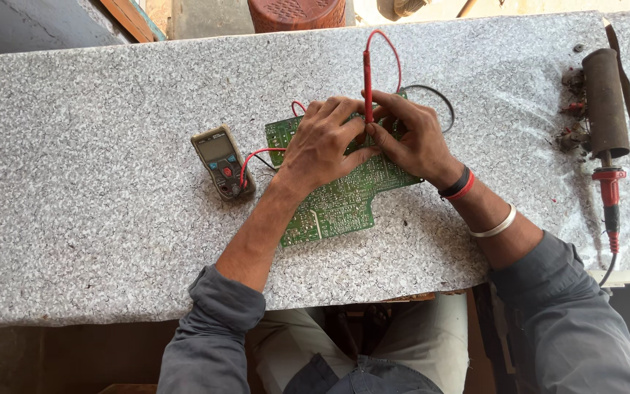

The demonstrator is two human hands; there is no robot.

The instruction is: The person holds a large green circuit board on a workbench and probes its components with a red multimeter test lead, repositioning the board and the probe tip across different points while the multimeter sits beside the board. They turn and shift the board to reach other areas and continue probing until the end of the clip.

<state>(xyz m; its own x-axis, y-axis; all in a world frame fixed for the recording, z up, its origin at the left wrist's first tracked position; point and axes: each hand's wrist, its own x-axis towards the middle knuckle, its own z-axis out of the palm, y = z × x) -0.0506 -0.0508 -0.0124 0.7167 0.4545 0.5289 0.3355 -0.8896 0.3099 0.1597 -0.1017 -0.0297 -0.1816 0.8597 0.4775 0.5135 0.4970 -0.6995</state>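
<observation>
A person seated at a grey speckled stone worktop [111, 219], seen from above, bends both hands over a green circuit board [337, 208] lying flat near the middle of the slab. The left hand [322, 146] rests on the board with fingers curled close together, apparently pressing it still; whether it pinches anything underneath cannot be told. The right hand [413, 138], touching the left at the fingertips, pinches a red test probe [367, 80] that stands nearly upright, its tip seemingly down on the board, a grip that suits touching one small point. A red lead [388, 44] arcs from the probe's top toward twelve o'clock and back down behind the hands. At nine o'clock from the board, just beside it, lies a small handheld meter [222, 162], its screen facing up, placed where it can be read at a glance; a red wire runs from it to the board. Well apart at three o'clock sits a soldering iron [607, 146] with a red handle, beside a dark cylindrical holder and scorched debris. The hands hide the board's upper part.
</observation>
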